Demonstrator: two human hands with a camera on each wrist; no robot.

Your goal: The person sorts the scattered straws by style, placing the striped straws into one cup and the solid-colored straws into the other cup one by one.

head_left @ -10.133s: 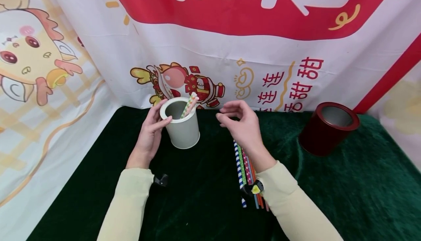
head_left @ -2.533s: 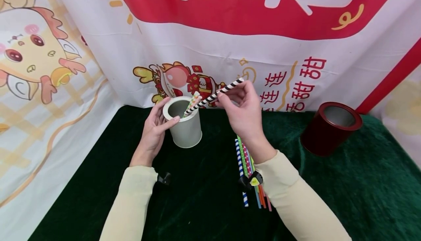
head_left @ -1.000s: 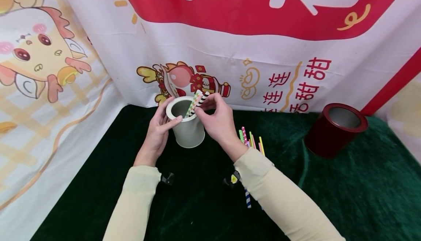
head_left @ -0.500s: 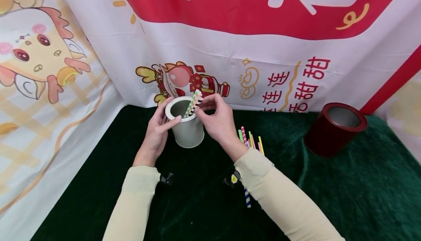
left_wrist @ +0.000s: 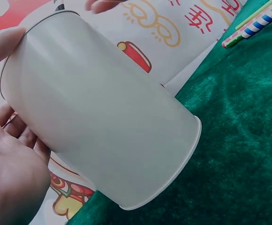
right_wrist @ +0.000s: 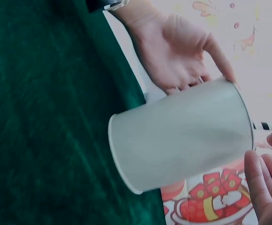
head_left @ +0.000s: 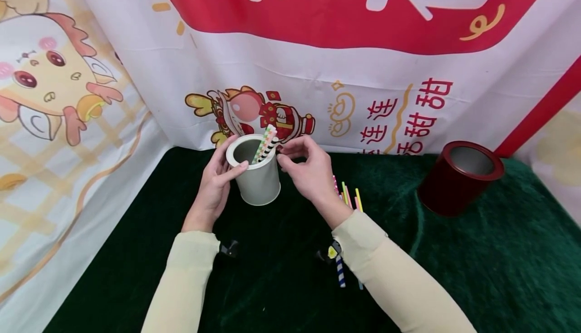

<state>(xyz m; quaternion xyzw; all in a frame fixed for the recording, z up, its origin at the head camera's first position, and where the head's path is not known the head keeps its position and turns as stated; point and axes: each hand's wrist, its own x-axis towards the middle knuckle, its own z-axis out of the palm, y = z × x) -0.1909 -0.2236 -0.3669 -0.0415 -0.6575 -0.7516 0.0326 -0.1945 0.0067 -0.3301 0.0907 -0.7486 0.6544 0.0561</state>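
Note:
A pale grey can (head_left: 258,186) stands on the dark green cloth, several patterned paper straws (head_left: 267,144) leaning in its mouth. One is a black-and-white striped straw (right_wrist: 267,125). My left hand (head_left: 211,181) holds the can by its left side, thumb on the near rim and fingers behind. Just right of the rim is my right hand (head_left: 310,174), its fingers bent loosely with nothing between them. More paper straws (head_left: 347,197) lie on the cloth, partly hidden under my right forearm. The lower ends of the straws in the can are hidden.
A dark red can (head_left: 460,179) with a grey inside stands at the right. Green velvet cloth (head_left: 281,282) covers the table. Behind it hangs a white and red printed banner (head_left: 317,60), and a cartoon-printed cloth (head_left: 50,101) hangs at the left.
The black-and-white straw, held slanting outside the can earlier, now leans inside it with the others. My right hand has let go of it and drawn slightly right. My left hand stays on the can.

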